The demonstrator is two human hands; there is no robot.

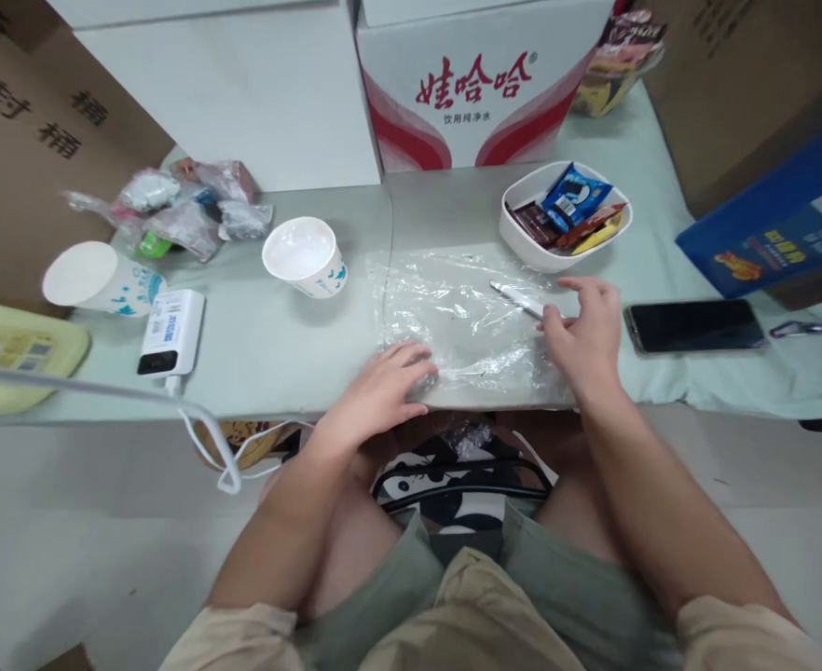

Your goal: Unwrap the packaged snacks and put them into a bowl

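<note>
A sheet of clear plastic film (pixel 463 312) lies flat on the pale table (pixel 292 345) in front of me. My left hand (pixel 390 377) rests palm down on its near left corner, fingers stretched out. My right hand (pixel 582 326) sits at the film's right edge, its fingers pinched on a thin white pen-like tool (pixel 519 298) that lies across the film. A white bowl (pixel 523 242) behind the film holds several wrapped snacks, among them a blue packet (pixel 575 196).
A black phone (pixel 694 326) lies to the right. Two paper cups (pixel 306 256) (pixel 93 280), a white power bank (pixel 171 331) with cable, and a heap of plastic bags (pixel 180 210) are on the left. Cartons (pixel 473 84) stand at the back.
</note>
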